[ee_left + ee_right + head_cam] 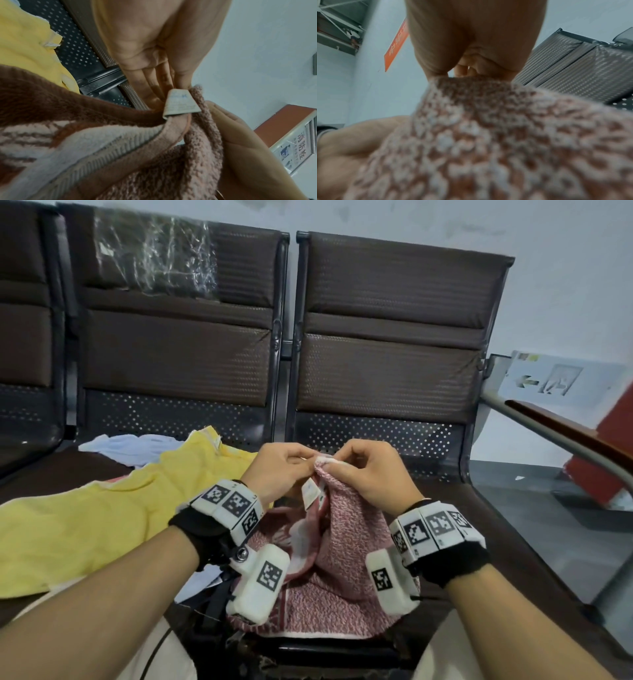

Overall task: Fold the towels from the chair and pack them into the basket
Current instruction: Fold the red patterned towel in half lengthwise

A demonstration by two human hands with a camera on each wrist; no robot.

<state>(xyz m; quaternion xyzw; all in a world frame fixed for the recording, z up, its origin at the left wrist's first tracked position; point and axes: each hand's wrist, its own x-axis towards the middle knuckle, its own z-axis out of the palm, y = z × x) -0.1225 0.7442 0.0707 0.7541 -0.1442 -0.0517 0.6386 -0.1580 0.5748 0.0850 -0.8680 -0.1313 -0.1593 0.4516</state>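
— Both hands, lower centre: what are they doing?
— Left hand [279, 465] and right hand [371, 470] each pinch the pink towel [342, 570] at one corner, probably to find its edge for folding.
— The rest?
— Yellow towel [102, 518] waits left on the chair [394, 337].

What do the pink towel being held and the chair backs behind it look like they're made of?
The pink towel looks like looped cotton terry: nubbly, matte, with a small sewn tag. The chair backs seem padded brown faux leather with a woven-look embossing, over dark perforated metal.
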